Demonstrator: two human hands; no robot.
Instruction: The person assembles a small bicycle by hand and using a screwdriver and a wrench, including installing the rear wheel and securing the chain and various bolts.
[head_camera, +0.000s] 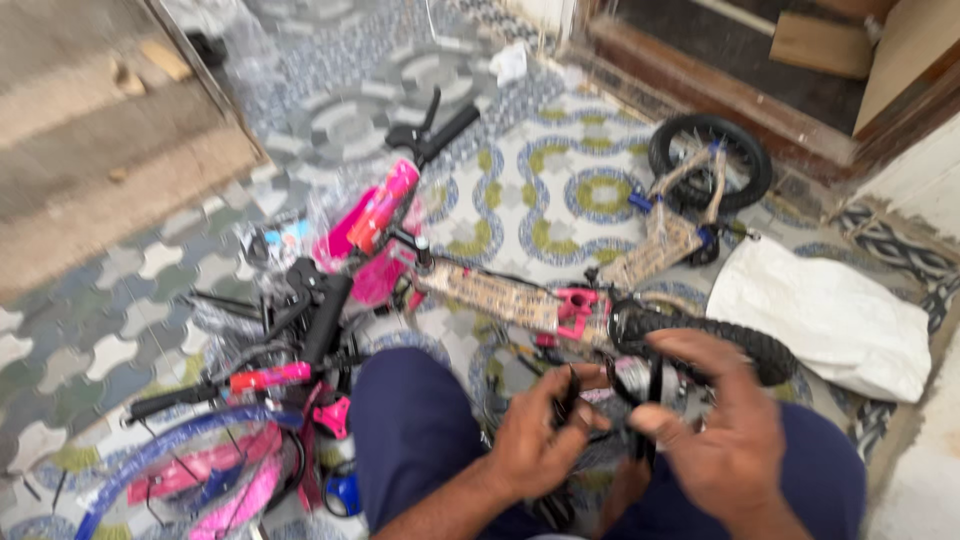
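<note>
My left hand (535, 435) is closed around a thin black part (570, 392) low in the middle of the view, above my knees in dark blue trousers (415, 430). My right hand (725, 430) pinches another narrow black piece (652, 385) right beside it, fingers curled. Just beyond both hands lies a small pink bicycle frame (500, 295) wrapped in brown cardboard, with its knobby rear tyre (740, 345) touching the area by my right hand. The picture is blurred, so the black parts' exact shape is unclear.
A black handlebar (435, 130) lies on the patterned tiled floor. A small wheel with a blue fork (710, 160) stands at the back right. A white sack (825, 315) lies at right. Pink and blue parts (215, 465) are piled at lower left. A wooden doorstep (720, 90) is behind.
</note>
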